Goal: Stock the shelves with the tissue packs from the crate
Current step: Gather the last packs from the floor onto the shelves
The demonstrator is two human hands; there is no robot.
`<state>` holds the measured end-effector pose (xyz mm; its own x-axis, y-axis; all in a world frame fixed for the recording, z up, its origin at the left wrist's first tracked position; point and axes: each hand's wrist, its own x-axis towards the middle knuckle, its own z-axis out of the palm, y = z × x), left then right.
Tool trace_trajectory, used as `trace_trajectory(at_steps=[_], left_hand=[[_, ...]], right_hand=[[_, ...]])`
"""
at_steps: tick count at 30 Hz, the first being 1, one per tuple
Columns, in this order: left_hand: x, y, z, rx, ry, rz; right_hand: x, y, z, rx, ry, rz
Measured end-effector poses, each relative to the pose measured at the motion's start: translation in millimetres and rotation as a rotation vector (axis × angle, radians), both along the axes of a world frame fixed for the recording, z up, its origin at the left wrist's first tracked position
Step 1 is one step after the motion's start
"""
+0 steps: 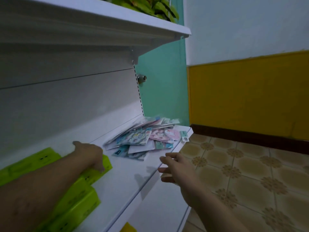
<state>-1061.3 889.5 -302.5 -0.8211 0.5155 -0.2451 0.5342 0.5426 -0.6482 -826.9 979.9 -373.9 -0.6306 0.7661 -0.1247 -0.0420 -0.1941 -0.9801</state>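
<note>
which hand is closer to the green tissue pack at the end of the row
Left. The left hand grips the green tissue pack from above. The right hand hovers open to its right, by the front edge of the shelf, apart from it.

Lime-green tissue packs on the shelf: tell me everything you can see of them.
The lime-green tissue packs are rectangular blocks in glossy plastic wrap with small dark printed marks. Several lie flat, close together, at the left of the white shelf, partly hidden by the forearm. The left hand lies across the top of the rightmost one, thumb hooked over its near edge. They sit apart from the pile of small colourful packets further along.
</note>
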Motion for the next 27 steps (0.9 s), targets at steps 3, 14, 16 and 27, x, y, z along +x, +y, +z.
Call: trace_trajectory(at_steps=[3, 14, 16, 27], left_hand=[[41.9, 9.7, -3.1, 0.331, -0.173, -0.272], [233.7, 46.2, -184.0, 0.929, -1.159, -0.306], [252.2, 50.7, -234.6, 0.887, -1.264, -0.173], [280.5, 66.7, -488.7, 0.717, -1.49, 0.435]], right_hand=[[14.8, 3.2, -14.6, -0.001, -0.028, -0.027], [158.0, 35.1, -195.0, -0.265, -0.27, -0.397], [191.8, 40.2, -243.2, -0.33, -0.354, -0.457], [277.9, 65.6, -499.3, -0.353, -1.118, -0.425]])
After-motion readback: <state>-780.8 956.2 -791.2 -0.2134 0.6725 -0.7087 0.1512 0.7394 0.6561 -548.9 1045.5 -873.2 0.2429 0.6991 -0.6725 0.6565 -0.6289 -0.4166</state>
